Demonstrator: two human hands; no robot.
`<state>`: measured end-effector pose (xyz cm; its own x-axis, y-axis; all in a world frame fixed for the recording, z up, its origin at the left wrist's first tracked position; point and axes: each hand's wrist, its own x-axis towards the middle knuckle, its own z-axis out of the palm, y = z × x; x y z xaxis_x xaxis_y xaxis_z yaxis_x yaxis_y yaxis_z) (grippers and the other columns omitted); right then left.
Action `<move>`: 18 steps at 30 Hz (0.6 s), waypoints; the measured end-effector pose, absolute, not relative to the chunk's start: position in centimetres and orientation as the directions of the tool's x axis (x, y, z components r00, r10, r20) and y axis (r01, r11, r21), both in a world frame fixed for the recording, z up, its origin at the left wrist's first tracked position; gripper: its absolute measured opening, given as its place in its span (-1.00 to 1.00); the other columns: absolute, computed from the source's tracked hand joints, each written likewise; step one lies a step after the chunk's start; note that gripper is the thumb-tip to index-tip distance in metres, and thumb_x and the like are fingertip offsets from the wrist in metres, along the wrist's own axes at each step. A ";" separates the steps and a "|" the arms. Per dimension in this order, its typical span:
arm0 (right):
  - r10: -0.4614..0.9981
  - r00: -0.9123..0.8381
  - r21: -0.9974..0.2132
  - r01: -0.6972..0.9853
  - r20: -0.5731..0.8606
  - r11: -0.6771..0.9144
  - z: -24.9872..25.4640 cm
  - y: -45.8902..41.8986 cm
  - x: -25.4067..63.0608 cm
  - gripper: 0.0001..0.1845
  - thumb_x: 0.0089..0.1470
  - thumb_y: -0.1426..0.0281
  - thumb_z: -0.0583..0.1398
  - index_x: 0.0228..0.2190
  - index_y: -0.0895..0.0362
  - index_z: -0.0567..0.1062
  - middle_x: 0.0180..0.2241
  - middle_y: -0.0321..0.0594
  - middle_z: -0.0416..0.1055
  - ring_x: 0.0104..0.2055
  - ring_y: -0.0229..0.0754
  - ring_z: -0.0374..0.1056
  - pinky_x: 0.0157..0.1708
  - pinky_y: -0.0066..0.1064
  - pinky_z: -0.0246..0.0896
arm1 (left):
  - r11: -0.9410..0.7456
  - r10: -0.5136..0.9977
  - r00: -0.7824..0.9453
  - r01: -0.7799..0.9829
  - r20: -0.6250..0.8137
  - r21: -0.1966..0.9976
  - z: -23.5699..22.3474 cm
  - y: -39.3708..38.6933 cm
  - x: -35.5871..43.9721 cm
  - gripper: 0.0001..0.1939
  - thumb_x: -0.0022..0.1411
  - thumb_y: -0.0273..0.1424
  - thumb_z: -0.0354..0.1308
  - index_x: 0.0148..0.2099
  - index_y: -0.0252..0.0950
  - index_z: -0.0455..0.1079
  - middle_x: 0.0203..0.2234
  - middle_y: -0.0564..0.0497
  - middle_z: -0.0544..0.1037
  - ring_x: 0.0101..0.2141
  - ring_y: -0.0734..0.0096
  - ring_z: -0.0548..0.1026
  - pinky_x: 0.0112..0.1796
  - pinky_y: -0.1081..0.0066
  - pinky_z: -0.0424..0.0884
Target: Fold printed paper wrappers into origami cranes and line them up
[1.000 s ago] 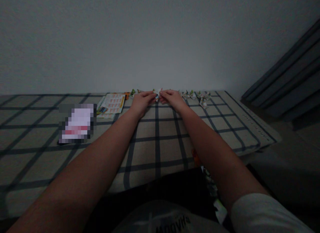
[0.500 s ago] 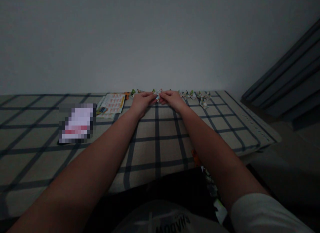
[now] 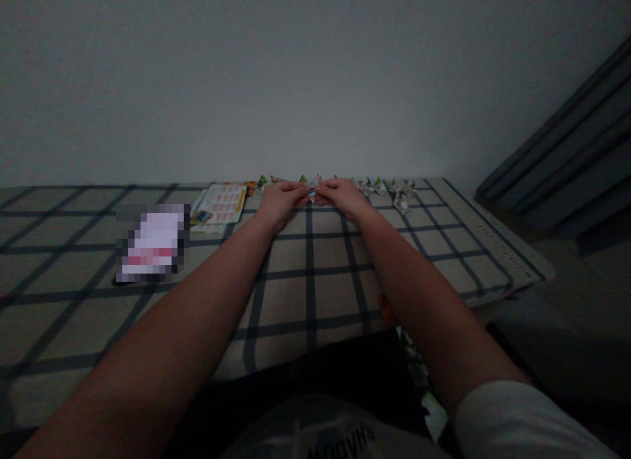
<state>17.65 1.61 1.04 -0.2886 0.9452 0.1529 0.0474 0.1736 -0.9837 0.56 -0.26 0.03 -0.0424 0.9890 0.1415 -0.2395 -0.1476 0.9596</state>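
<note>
At the far side of the checked cloth, my left hand point(image 3: 283, 199) and my right hand point(image 3: 341, 196) meet with fingers closed on a small folded paper piece point(image 3: 312, 191). It is printed, pale and pointed, pinched from both sides between thumbs and fingertips. Several similar folded paper pieces point(image 3: 378, 185) stand in a row to the right of my right hand, one of them point(image 3: 403, 202) a bit nearer to me. More folded pieces point(image 3: 263, 182) lie behind and left of my left hand. The undersides of the fingers are hidden.
Flat printed sheets point(image 3: 224, 204) lie left of my left hand. Farther left is a blurred-out phone-like object point(image 3: 155, 242). A checked cloth point(image 3: 310, 288) covers the surface up to the wall point(image 3: 315, 84). A dark curtain point(image 3: 566, 143) hangs at right. Something orange point(image 3: 386, 310) is partly under my right arm.
The folded paper between my fingertips has shifted and tilted very slightly. Both hands keep nearly the same place and grip; everything else is still.
</note>
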 end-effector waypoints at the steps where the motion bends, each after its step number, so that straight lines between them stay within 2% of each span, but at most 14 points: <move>1: 0.944 -0.291 -0.981 0.061 0.158 0.183 1.1 1.6 17.7 -0.77 0.11 0.34 0.34 -0.53 0.16 0.55 -0.51 -0.28 0.50 -0.45 -0.33 0.39 -0.32 -0.50 0.38 | -0.146 0.989 -0.048 -0.234 0.138 0.961 0.1 -0.3 0.6 -0.74 -0.14 -0.39 0.50 -0.37 -0.36 0.58 -0.38 -0.10 0.65 -0.32 0.33 0.59 -0.15 0.29 0.55; 6: 0.944 -0.272 -0.963 0.138 0.188 0.231 1.3 1.6 17.6 -0.77 0.13 0.37 0.33 -0.54 0.15 0.53 -0.52 -0.27 0.49 -0.48 -0.31 0.39 -0.32 -0.44 0.38 | -0.145 0.989 -0.038 -0.200 0.140 0.969 0.0 -0.4 0.6 -0.72 -0.14 -0.35 0.50 -0.35 -0.36 0.58 -0.38 -0.09 0.65 -0.35 0.36 0.58 -0.16 0.30 0.53; 11: 0.949 -0.259 -0.968 0.128 0.177 0.215 1.4 1.4 17.3 -0.81 0.11 0.34 0.35 -0.49 0.15 0.54 -0.52 -0.30 0.47 -0.47 -0.31 0.38 -0.31 -0.43 0.40 | -0.215 0.975 -0.080 -0.095 0.208 0.972 0.0 -0.3 0.4 -0.66 -0.10 -0.19 0.48 -0.36 -0.34 0.60 -0.45 -0.06 0.63 -0.39 0.34 0.55 -0.22 0.32 0.48; 15: 0.936 -0.317 -0.983 0.051 0.153 0.178 1.2 1.2 17.2 -0.83 0.10 0.31 0.35 -0.42 0.16 0.57 -0.46 -0.27 0.50 -0.44 -0.32 0.39 -0.29 -0.45 0.42 | -0.236 0.969 -0.111 -0.144 0.221 0.961 0.1 0.1 0.3 -0.63 -0.11 -0.16 0.49 -0.36 -0.35 0.59 -0.47 -0.04 0.62 -0.41 0.40 0.53 -0.20 0.35 0.49; 18: 0.929 -0.334 -0.979 0.067 0.162 0.195 1.2 1.2 17.2 -0.83 0.09 0.33 0.35 -0.45 0.16 0.56 -0.46 -0.26 0.51 -0.42 -0.31 0.40 -0.29 -0.46 0.40 | -0.228 0.971 -0.115 -0.170 0.210 0.959 0.2 0.2 0.3 -0.64 -0.10 -0.17 0.49 -0.36 -0.35 0.57 -0.45 -0.05 0.62 -0.41 0.42 0.53 -0.20 0.36 0.50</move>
<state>17.24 1.17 1.21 -0.3339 0.9285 0.1624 0.0668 0.1951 -0.9785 0.32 0.19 0.16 -0.1149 0.9709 0.2102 -0.1701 -0.2277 0.9587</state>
